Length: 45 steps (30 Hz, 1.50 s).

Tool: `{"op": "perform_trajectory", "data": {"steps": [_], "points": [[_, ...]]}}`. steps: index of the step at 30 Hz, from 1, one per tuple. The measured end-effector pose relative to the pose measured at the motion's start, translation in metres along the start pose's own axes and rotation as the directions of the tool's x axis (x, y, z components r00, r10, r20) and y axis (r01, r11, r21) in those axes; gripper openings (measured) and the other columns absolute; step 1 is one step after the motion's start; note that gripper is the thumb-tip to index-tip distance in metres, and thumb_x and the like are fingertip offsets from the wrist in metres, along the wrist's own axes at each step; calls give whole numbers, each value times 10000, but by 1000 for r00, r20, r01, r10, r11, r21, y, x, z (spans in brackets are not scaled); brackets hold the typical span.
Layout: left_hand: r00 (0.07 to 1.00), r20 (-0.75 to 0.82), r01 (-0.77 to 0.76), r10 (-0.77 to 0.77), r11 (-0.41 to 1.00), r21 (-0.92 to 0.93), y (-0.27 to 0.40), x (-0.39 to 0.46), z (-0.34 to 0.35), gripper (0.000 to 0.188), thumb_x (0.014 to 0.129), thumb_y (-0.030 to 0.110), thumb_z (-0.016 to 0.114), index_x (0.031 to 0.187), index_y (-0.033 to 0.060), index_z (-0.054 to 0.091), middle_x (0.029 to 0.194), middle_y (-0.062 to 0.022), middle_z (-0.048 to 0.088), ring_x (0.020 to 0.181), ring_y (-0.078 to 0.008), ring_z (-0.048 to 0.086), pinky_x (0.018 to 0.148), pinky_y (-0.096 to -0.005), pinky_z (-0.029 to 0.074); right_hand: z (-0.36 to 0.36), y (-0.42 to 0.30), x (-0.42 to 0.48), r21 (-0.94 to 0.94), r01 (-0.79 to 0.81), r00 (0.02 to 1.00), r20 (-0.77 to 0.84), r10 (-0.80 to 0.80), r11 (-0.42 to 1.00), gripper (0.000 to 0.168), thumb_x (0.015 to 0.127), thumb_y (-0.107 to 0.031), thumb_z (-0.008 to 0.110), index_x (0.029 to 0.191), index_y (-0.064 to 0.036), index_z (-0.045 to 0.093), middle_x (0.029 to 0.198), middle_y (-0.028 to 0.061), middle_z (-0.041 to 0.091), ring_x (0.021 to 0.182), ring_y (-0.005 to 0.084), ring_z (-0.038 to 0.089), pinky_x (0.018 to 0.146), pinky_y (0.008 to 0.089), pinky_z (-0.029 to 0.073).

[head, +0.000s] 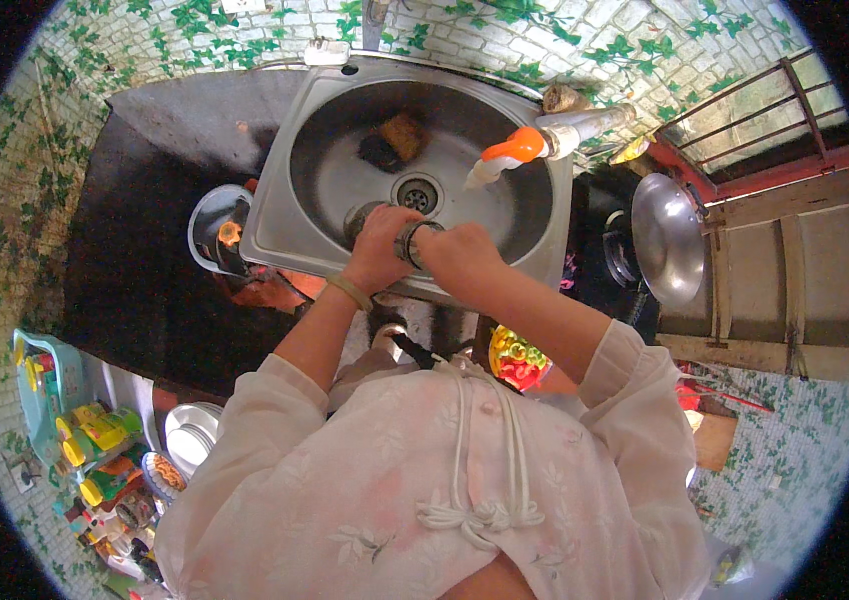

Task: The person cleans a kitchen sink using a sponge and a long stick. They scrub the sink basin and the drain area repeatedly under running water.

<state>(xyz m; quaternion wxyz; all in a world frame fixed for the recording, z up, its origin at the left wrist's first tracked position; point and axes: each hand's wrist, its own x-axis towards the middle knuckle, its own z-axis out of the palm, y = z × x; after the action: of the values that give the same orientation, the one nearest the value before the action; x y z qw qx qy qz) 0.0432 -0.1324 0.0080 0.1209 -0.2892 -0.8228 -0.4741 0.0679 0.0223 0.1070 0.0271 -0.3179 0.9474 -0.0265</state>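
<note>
Over the near edge of the stainless steel sink (496,247), my left hand (382,244) wraps around a clear cylindrical vessel (358,219), likely a glass cup or jar. It lies sideways, its round mouth facing right. At that mouth is my right hand (462,253), fingers bent; their tips are hidden in or behind the rim. A brown sponge (403,136) and a dark scrubbing pad (377,152) lie in the far part of the basin, beyond the drain (417,196). From the right, a tap with an orange handle (518,146) reaches over the basin; no running water is visible.
Left of the sink, a pale-rimmed bucket (203,247) stands by the dark counter (139,225). A metal wok (668,238) is at the right. Several bottles (98,431) and stacked white plates (188,442) sit lower left.
</note>
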Motion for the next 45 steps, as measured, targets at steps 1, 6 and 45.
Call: {"op": "perform_trajectory", "data": {"steps": [1, 6, 45], "points": [[1000, -2, 0, 0, 1000, 4, 2, 0, -1, 512, 543, 141, 783, 1002, 84, 565, 1010, -112, 581, 978, -335, 524, 875, -401, 413, 4, 1, -1, -12, 14, 999, -52, -15, 1000, 97, 720, -120, 585, 780, -44, 575, 668, 123, 636, 578, 271, 642, 484, 386, 494], [1000, -14, -16, 16, 1000, 7, 2, 0, -2, 446, 581, 114, 749, 984, 79, 561, 1011, -114, 582, 977, -334, 525, 868, -398, 416, 18, -1, -3, -182, 136, 952, -249, -179, 974, 93, 684, -145, 575, 758, -88, 575, 626, 53, 581, 507, 194, 585, 423, 337, 438], [991, -2, 130, -130, 991, -7, 3, -2, -15, 549, 537, 60, 763, 1040, 89, 545, 1041, -106, 568, 986, -310, 531, 876, -371, 424, -40, 34, -29, 707, -366, 928, 228, 294, 605, 264, 811, -230, 534, 926, -16, 637, 689, 108, 569, 651, 201, 535, 599, 344, 430]]}}
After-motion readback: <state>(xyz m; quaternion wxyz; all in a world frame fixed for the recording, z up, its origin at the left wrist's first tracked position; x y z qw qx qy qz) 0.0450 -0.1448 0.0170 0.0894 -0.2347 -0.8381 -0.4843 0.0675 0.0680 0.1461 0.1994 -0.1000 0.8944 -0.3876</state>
